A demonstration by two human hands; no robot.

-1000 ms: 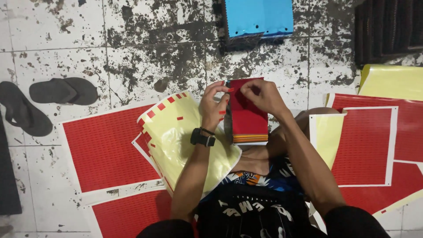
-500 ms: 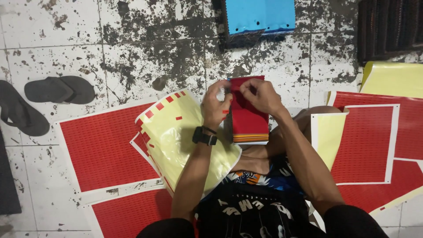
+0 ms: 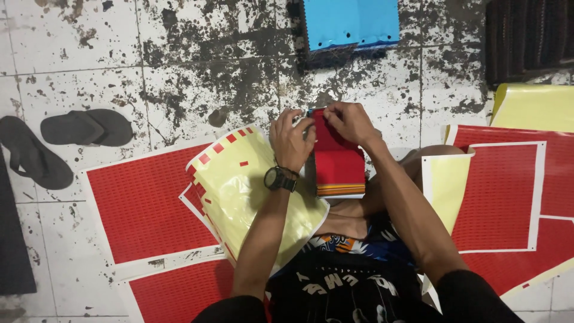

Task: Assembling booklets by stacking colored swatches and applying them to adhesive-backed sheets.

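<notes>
A stack of small red cards (image 3: 338, 160) with coloured edges at its near end rests on my leg. My left hand (image 3: 291, 140), with a black watch on the wrist, and my right hand (image 3: 348, 121) both pinch the far end of the stack's top red piece. Beside my left arm lies a curled pale yellow backing sheet (image 3: 239, 191) with a few red squares left along its edge.
Large red sticker sheets (image 3: 140, 206) with white borders lie on the stained tile floor at left and right (image 3: 508, 197). Another yellow sheet (image 3: 535, 107) sits far right. A blue folder (image 3: 353, 21) lies ahead. Two black sandals (image 3: 60, 137) are at left, a dark mat (image 3: 529, 36) top right.
Both hands have shifted slightly toward the far end of the red stack and come closer together there. The sheets on the floor have not moved.
</notes>
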